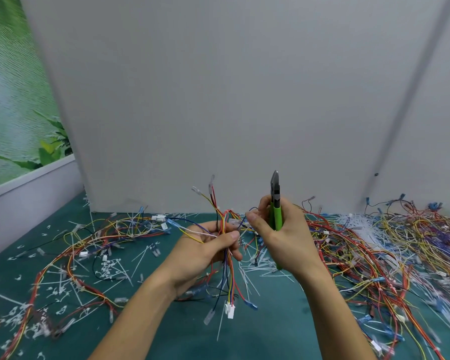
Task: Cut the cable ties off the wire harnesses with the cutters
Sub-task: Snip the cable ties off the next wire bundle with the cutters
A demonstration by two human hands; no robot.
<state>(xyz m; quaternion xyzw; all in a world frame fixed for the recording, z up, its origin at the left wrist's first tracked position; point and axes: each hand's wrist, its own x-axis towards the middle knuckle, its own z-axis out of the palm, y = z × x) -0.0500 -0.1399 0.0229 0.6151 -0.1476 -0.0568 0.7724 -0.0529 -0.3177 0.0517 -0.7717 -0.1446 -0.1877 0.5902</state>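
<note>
In the lower middle of the frame the left hand (203, 252) grips a wire harness (228, 276). Its fingers and thumb curl round the middle of the bundle, with loose ends fanning up and plugs dangling below. Just right of it the right hand (290, 241) wraps round the green handles of the cutters (275, 193), blades pointing up.

The harness looks light and floppy, with thin insulation that is easy to nick, so gripping close beside a tie seems wisest. I cannot tell which tie is next.

Cut cable ties (255, 267) litter the green table (166, 323), and more harnesses (374, 245) are heaped at the right. Behind stands a white panel (218, 100), and a leafy poster (11, 100) fills the upper left. No writing can be read.
</note>
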